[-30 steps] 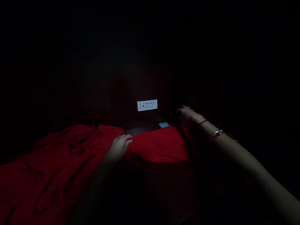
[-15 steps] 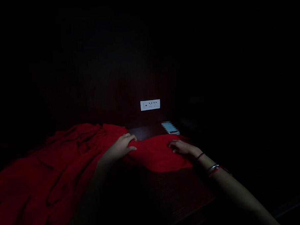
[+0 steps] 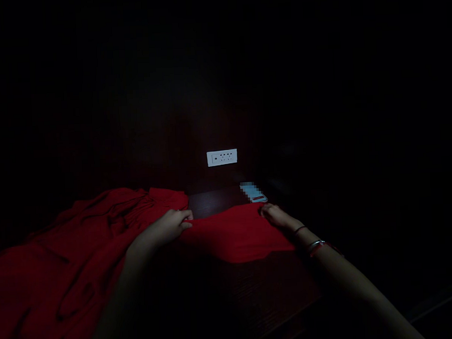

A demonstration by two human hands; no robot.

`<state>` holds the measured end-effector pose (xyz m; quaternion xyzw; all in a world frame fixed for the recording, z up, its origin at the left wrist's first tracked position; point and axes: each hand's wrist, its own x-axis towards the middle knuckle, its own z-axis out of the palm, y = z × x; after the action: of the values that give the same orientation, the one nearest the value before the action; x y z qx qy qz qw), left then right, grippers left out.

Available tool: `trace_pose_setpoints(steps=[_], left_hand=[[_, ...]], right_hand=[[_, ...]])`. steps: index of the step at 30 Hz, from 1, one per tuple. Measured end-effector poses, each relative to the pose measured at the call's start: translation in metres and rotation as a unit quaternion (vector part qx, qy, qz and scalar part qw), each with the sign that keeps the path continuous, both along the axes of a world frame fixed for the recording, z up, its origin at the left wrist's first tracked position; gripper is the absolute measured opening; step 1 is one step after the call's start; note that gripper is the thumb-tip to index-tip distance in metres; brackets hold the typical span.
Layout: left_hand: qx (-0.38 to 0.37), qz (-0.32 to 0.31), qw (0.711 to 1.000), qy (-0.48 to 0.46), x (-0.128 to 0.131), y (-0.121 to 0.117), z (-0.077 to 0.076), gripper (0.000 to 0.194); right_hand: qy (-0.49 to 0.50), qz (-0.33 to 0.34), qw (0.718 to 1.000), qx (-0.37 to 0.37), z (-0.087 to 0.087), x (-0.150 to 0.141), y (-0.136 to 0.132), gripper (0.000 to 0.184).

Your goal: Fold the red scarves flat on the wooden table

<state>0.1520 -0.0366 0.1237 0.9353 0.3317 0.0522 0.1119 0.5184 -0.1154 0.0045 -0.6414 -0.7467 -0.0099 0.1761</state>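
Observation:
A piece of red cloth (image 3: pixel 232 234) lies spread over a dark wooden surface, and its kind is hard to make out in the dim light. At its far left edge, the fingers of my left hand (image 3: pixel 168 225) are pinched on the fabric. My right hand (image 3: pixel 276 216) grips the far right corner, fingers curled around the edge. Between the two hands the cloth's upper edge is drawn fairly straight. To the left, a larger heap of rumpled red fabric (image 3: pixel 65 256) spreads toward me; whether it joins the spread piece is hidden behind my left arm.
A pale, partly blurred flat object (image 3: pixel 258 198) lies just beyond the cloth, close to my right hand. Behind it, a white socket panel (image 3: pixel 222 157) is set in the dark wall. The dark wooden surface (image 3: pixel 264 287) ends at a front edge below the cloth. Everything else is deep shadow.
My left hand has moved left and slightly down, closing on the cloth. My right hand has shifted to the far corner and closed there. The cloth's upper edge is straighter.

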Motion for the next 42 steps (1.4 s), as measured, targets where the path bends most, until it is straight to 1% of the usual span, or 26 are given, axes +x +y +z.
trace_pose_setpoints(steps=[2, 4, 5, 7, 9, 11, 13, 15, 18, 20, 21, 22, 24, 26, 27, 28, 30, 32, 33, 34, 35, 36, 37, 40, 41, 42], left_hand=[[0.023, 0.011, 0.999, -0.029, -0.004, 0.004, 0.002, 0.013], [0.061, 0.04, 0.996, -0.059, -0.009, 0.01, 0.005, 0.01], [0.079, 0.058, 0.993, -0.072, -0.012, 0.012, 0.007, 0.009], [0.113, 0.091, 0.985, -0.095, -0.016, 0.016, 0.01, 0.009], [0.154, 0.132, 0.973, -0.107, -0.019, 0.019, 0.011, 0.009], [0.195, 0.176, 0.959, -0.105, -0.02, 0.022, 0.008, 0.01], [0.204, 0.218, 0.95, -0.095, -0.021, 0.026, 0.002, 0.011], [0.177, 0.249, 0.948, -0.094, -0.02, 0.031, -0.003, 0.014], [0.125, 0.289, 0.939, -0.14, -0.02, 0.035, -0.005, 0.018], [0.102, 0.295, 0.931, -0.187, -0.023, 0.034, 0.0, 0.02], [0.09, 0.284, 0.933, -0.204, -0.027, 0.033, 0.004, 0.021], [0.076, 0.26, 0.938, -0.215, -0.031, 0.031, 0.008, 0.021], [0.04, 0.19, 0.956, -0.219, -0.045, 0.027, 0.017, 0.024], [-0.005, 0.127, 0.97, -0.206, -0.061, 0.024, 0.023, 0.028], [-0.026, 0.108, 0.974, -0.199, -0.069, 0.024, 0.023, 0.03], [-0.05, 0.094, 0.976, -0.19, -0.077, 0.024, 0.021, 0.031], [-0.106, 0.069, 0.98, -0.153, -0.087, 0.027, 0.013, 0.031], [-0.148, 0.048, 0.983, -0.098, -0.089, 0.031, 0.0, 0.027], [-0.15, 0.045, 0.985, -0.07, -0.088, 0.033, -0.006, 0.025], [-0.14, 0.048, 0.988, -0.044, -0.084, 0.037, -0.01, 0.023], [-0.116, 0.058, 0.991, -0.027, -0.08, 0.041, -0.012, 0.022], [-0.085, 0.074, 0.993, -0.021, -0.076, 0.045, -0.01, 0.021], [-0.048, 0.099, 0.994, -0.023, -0.071, 0.048, -0.005, 0.02], [0.088, 0.178, 0.977, -0.074, -0.06, 0.053, 0.023, 0.023], [0.133, 0.182, 0.97, -0.093, -0.057, 0.05, 0.032, 0.025], [0.168, 0.169, 0.965, -0.106, -0.056, 0.045, 0.038, 0.026]], right_hand=[[0.041, -0.035, 0.997, 0.046, 0.013, 0.003, -0.001, 0.017], [0.085, -0.074, 0.987, 0.112, 0.038, 0.008, -0.003, 0.018], [0.095, -0.089, 0.981, 0.146, 0.054, 0.011, -0.003, 0.018], [0.083, -0.098, 0.97, 0.206, 0.091, 0.015, -0.004, 0.017], [0.039, -0.083, 0.968, 0.233, 0.129, 0.016, -0.005, 0.017], [-0.021, -0.06, 0.97, 0.234, 0.164, 0.015, -0.005, 0.017], [-0.09, -0.035, 0.973, 0.208, 0.192, 0.012, -0.005, 0.019], [-0.15, -0.032, 0.975, 0.162, 0.214, 0.009, -0.006, 0.02], [-0.192, -0.061, 0.972, 0.118, 0.234, 0.007, -0.007, 0.018], [-0.197, -0.082, 0.97, 0.112, 0.241, 0.009, -0.009, 0.018], [-0.197, -0.09, 0.97, 0.106, 0.242, 0.012, -0.01, 0.019], [-0.197, -0.099, 0.971, 0.095, 0.242, 0.014, -0.011, 0.02], [-0.196, -0.111, 0.972, 0.059, 0.238, 0.019, -0.011, 0.023], [-0.197, -0.111, 0.974, 0.017, 0.227, 0.023, -0.01, 0.024], [-0.195, -0.102, 0.976, -0.006, 0.221, 0.024, -0.009, 0.024], [-0.186, -0.085, 0.978, -0.04, 0.213, 0.025, -0.008, 0.023], [-0.142, -0.034, 0.978, -0.146, 0.196, 0.026, -0.006, 0.023], [-0.088, 0.007, 0.96, -0.267, 0.181, 0.027, -0.002, 0.024], [-0.073, 0.011, 0.949, -0.308, 0.175, 0.028, 0.0, 0.025], [-0.075, 0.004, 0.944, -0.323, 0.171, 0.028, 0.003, 0.025], [-0.09, -0.01, 0.946, -0.313, 0.168, 0.029, 0.007, 0.025], [-0.112, -0.028, 0.953, -0.281, 0.167, 0.029, 0.01, 0.023], [-0.135, -0.045, 0.962, -0.234, 0.168, 0.03, 0.014, 0.021], [-0.177, -0.093, 0.978, -0.058, 0.175, 0.031, 0.023, 0.023], [-0.179, -0.104, 0.978, -0.007, 0.177, 0.032, 0.023, 0.024], [-0.179, -0.114, 0.977, 0.034, 0.178, 0.032, 0.022, 0.025]])
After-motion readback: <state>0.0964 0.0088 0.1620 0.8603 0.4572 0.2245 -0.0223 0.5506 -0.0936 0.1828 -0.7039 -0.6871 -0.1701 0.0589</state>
